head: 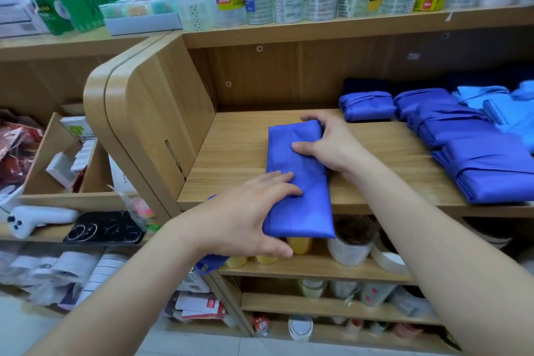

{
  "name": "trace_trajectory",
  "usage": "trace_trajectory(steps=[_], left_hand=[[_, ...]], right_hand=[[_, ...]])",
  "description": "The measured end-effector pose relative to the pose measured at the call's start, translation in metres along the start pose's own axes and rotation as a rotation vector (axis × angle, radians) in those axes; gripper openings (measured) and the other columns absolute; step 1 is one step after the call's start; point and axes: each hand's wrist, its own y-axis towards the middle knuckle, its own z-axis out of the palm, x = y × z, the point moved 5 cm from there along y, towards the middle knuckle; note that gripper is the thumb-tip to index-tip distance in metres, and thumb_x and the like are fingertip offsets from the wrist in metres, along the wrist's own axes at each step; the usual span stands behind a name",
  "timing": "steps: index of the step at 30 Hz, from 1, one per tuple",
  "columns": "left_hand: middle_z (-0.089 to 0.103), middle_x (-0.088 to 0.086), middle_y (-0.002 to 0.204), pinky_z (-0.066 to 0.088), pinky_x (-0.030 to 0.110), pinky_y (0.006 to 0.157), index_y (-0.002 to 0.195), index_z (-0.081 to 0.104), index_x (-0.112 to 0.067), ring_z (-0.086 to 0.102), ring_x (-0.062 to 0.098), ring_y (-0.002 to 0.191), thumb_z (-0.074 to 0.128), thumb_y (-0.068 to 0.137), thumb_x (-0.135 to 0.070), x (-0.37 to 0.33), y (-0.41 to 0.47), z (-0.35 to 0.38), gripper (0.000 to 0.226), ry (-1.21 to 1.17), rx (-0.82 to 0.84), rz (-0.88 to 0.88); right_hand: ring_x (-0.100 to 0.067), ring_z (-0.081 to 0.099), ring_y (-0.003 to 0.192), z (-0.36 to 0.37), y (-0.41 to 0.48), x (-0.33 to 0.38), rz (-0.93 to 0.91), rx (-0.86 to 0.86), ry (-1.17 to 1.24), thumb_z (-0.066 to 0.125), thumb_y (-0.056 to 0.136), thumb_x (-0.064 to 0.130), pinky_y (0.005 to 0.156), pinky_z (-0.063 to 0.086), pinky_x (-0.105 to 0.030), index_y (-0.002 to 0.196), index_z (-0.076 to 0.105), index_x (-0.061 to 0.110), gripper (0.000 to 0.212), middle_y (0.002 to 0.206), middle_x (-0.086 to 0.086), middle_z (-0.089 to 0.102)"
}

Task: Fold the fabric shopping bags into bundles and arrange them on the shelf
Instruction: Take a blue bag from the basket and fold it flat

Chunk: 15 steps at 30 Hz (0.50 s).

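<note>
Blue fabric shopping bag (300,170) is lying as a long flat strip on the wooden shelf (237,153), with its near end overhanging the front edge. The left hand (248,211) is pinching that near end, fingers laid on top and thumb underneath. The right hand (329,144) is gripping the far right edge, fingers curled over it and thumb pressing on the top face. To fold well here, I judge the right hand should be keeping the long edges squared while the left is bringing the near end over in even turns, pressing air out so it matches the royal-blue bundles (367,107) sitting to the right. A scrap of blue fabric (211,263) is hanging below the left wrist, perhaps a handle; I cannot tell. The bag's underside and inner layers are hidden, and the light-blue bundles (502,107) are being cut off at the right.
</note>
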Motion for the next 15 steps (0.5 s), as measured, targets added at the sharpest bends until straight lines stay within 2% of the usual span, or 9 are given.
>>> trace_trajectory(steps=[2, 4, 5, 7, 9, 11, 13, 15], left_hand=[[0.01, -0.016, 0.16, 0.003, 0.012, 0.115, 0.152, 0.024, -0.034, 0.004, 0.003, 0.147, 0.076, 0.078, -0.044, 0.001, -0.005, 0.003, 0.091, 0.093, -0.019, -0.002], [0.028, -0.01, 0.158, 0.021, 0.02, 0.116, 0.148, 0.036, -0.03, 0.022, 0.007, 0.144, 0.069, 0.079, -0.02, 0.0, -0.007, 0.002, 0.077, 0.113, -0.165, 0.014], [0.041, -0.007, 0.151, 0.03, 0.023, 0.112, 0.143, 0.046, -0.027, 0.033, 0.007, 0.138, 0.063, 0.074, -0.012, 0.002, -0.008, 0.0, 0.072, 0.062, -0.245, 0.009], [0.063, -0.008, 0.13, 0.042, 0.026, 0.1, 0.127, 0.062, -0.026, 0.052, 0.007, 0.118, 0.052, 0.067, -0.01, 0.013, -0.008, -0.003, 0.063, -0.155, -0.364, -0.052], [0.071, -0.012, 0.105, 0.05, 0.031, 0.084, 0.11, 0.067, -0.03, 0.064, 0.01, 0.096, 0.056, 0.076, -0.014, 0.022, -0.001, -0.01, 0.039, -0.337, -0.41, -0.125], [0.07, -0.012, 0.088, 0.049, 0.026, 0.077, 0.096, 0.068, -0.03, 0.063, 0.007, 0.085, 0.066, 0.089, -0.019, 0.025, 0.01, -0.02, 0.013, -0.41, -0.457, -0.142], [0.068, -0.019, 0.084, 0.045, 0.014, 0.074, 0.089, 0.065, -0.037, 0.062, 0.0, 0.083, 0.069, 0.09, -0.024, 0.027, 0.021, -0.029, 0.014, -0.448, -0.503, -0.186], [0.066, -0.026, 0.087, 0.04, 0.004, 0.07, 0.096, 0.065, -0.04, 0.06, -0.01, 0.083, 0.071, 0.088, -0.029, 0.03, 0.028, -0.032, 0.014, -0.495, -0.535, -0.241]], right_hand=[[-0.02, 0.064, 0.098, 0.003, 0.0, -0.004, -0.012, -0.027, 0.043, 0.084, 0.071, 0.013, 0.091, 0.054, -0.043, 0.108, 0.062, 0.031, 0.046, 0.109, 0.001, 0.064], [-0.021, 0.064, 0.093, 0.002, 0.0, -0.005, -0.034, -0.027, 0.093, 0.083, 0.07, 0.01, 0.086, 0.056, -0.043, 0.098, 0.061, 0.031, 0.041, 0.103, 0.001, 0.064], [-0.019, 0.063, 0.091, 0.001, 0.0, -0.004, -0.057, -0.029, 0.11, 0.082, 0.071, 0.01, 0.084, 0.056, -0.04, 0.097, 0.061, 0.031, 0.04, 0.101, 0.002, 0.064], [-0.015, 0.06, 0.09, 0.0, -0.003, -0.002, -0.089, -0.029, 0.125, 0.08, 0.073, 0.007, 0.08, 0.055, -0.033, 0.097, 0.062, 0.031, 0.039, 0.1, 0.006, 0.062], [-0.013, 0.061, 0.092, -0.001, -0.009, 0.004, -0.108, 0.003, 0.158, 0.076, 0.078, 0.003, 0.077, 0.055, -0.029, 0.102, 0.065, 0.03, 0.037, 0.103, 0.007, 0.062], [-0.017, 0.064, 0.095, -0.003, -0.014, 0.01, -0.052, 0.051, 0.296, 0.069, 0.083, -0.003, 0.078, 0.057, -0.029, 0.105, 0.067, 0.025, 0.036, 0.105, 0.003, 0.064], [-0.023, 0.063, 0.092, -0.006, -0.019, 0.012, 0.041, 0.102, 0.453, 0.06, 0.087, -0.005, 0.078, 0.053, -0.035, 0.105, 0.068, 0.021, 0.032, 0.102, -0.001, 0.067], [-0.028, 0.058, 0.09, -0.008, -0.022, 0.011, 0.094, 0.124, 0.532, 0.052, 0.095, 0.01, 0.077, 0.045, -0.04, 0.101, 0.071, 0.022, 0.023, 0.1, -0.008, 0.069]])
